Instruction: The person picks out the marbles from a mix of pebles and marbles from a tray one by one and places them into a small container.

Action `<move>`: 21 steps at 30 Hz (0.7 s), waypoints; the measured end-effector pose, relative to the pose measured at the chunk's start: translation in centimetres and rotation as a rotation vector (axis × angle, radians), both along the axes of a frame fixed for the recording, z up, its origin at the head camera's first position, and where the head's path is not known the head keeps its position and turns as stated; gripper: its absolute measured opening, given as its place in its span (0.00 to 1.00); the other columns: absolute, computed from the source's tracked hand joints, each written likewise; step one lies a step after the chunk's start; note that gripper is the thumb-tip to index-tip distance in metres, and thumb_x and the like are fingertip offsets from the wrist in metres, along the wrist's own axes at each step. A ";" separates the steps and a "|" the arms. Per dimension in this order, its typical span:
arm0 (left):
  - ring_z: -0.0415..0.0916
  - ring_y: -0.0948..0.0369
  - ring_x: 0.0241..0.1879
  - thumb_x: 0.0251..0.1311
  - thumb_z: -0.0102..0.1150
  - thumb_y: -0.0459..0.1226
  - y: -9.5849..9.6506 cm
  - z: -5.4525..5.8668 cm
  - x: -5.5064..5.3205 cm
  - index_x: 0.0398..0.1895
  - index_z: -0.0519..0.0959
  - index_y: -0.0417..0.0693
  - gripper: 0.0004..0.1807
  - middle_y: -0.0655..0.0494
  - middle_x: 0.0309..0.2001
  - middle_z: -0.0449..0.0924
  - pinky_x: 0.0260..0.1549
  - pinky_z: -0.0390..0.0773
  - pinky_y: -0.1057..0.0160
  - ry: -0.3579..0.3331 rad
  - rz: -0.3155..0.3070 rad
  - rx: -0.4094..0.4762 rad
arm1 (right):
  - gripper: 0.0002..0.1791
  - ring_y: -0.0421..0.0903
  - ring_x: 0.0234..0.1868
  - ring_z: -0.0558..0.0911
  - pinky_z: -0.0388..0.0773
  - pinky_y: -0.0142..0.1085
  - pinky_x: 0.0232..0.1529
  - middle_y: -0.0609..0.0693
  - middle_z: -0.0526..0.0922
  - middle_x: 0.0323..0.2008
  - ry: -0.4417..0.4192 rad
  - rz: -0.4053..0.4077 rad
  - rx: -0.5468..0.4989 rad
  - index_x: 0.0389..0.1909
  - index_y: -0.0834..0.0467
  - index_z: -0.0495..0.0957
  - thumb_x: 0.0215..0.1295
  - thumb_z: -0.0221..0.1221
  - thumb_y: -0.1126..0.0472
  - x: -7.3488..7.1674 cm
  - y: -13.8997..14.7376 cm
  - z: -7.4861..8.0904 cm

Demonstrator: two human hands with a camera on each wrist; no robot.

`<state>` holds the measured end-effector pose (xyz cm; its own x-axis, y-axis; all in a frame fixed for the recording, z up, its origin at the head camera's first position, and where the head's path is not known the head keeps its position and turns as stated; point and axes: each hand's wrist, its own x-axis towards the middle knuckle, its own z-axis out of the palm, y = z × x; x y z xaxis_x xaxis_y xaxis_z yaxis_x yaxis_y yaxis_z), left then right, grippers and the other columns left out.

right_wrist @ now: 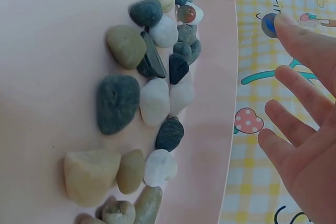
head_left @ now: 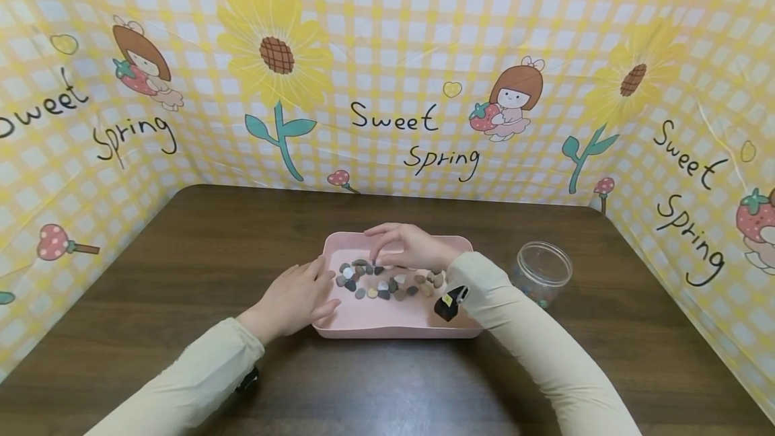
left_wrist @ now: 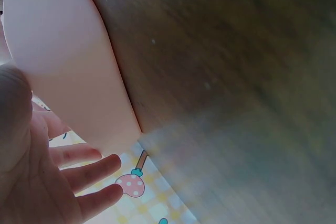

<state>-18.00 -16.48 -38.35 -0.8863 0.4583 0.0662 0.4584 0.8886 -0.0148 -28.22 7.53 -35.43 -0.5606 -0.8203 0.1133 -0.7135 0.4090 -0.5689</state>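
Observation:
A pink tray [head_left: 393, 332] holds several smooth pebbles [head_left: 401, 293] in grey, white, tan and black, laid in a curving band. Above them my right hand [head_left: 412, 247] pinches a dark blue marble [right_wrist: 269, 25] between thumb and index finger, the other fingers spread apart. Among the pebbles in the right wrist view sits a clear marble with red inside [right_wrist: 187, 13]. My left hand [head_left: 297, 298] rests at the tray's left rim with its fingers loosely extended; in the left wrist view its thumb touches the pink wall [left_wrist: 63, 51].
Right of the tray stands a clear plastic jar [head_left: 545, 264], lidless, with several small coloured marbles at its bottom. Both stand on a dark wooden table [head_left: 242, 227]. A yellow checked cloth [head_left: 375, 39] hangs around the back and sides.

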 end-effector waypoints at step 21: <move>0.67 0.42 0.61 0.62 0.48 0.53 0.0 0.0 -0.1 0.56 0.74 0.39 0.30 0.33 0.63 0.65 0.59 0.68 0.44 0.000 0.004 -0.003 | 0.07 0.51 0.68 0.65 0.62 0.49 0.67 0.52 0.69 0.65 0.002 -0.057 -0.031 0.38 0.55 0.83 0.60 0.60 0.61 0.5 1.8 1.4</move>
